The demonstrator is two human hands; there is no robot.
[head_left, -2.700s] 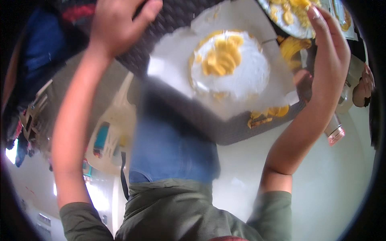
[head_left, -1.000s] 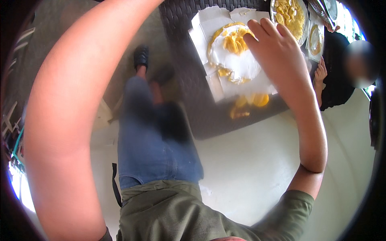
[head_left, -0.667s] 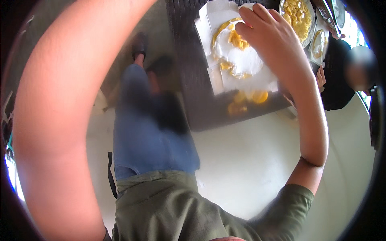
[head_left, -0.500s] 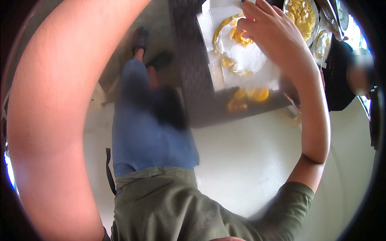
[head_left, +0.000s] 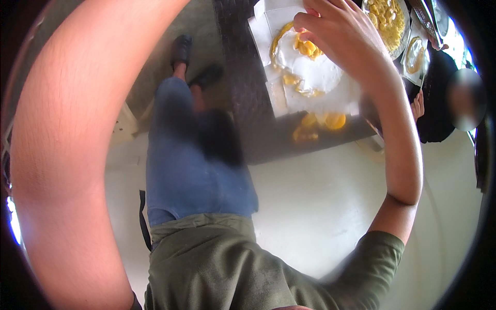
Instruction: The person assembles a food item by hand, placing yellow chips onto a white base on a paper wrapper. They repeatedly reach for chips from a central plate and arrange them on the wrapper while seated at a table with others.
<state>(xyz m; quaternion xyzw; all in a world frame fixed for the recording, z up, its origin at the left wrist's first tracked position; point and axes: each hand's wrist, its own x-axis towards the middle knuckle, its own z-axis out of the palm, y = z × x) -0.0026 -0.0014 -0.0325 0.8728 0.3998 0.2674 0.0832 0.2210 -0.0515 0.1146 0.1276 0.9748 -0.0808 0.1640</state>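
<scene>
Fingers [head_left: 323, 23] of right hand [head_left: 343, 39] curled, pinching yellow slices [head_left: 307, 48] on white paper [head_left: 315, 77] atop dark woven table [head_left: 248, 103]. Left hand out of view; raised left forearm [head_left: 77, 144] blocks left side. Three loose slices [head_left: 320, 126] near table edge. Two dishes of yellow food [head_left: 387, 23] beyond.

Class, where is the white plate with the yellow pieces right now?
The white plate sits upper right on white paper on the dark table, under the right hand.

2 shoes [head_left: 182, 49], 2 bowls [head_left: 386, 23], 1 plate [head_left: 315, 67]
</scene>
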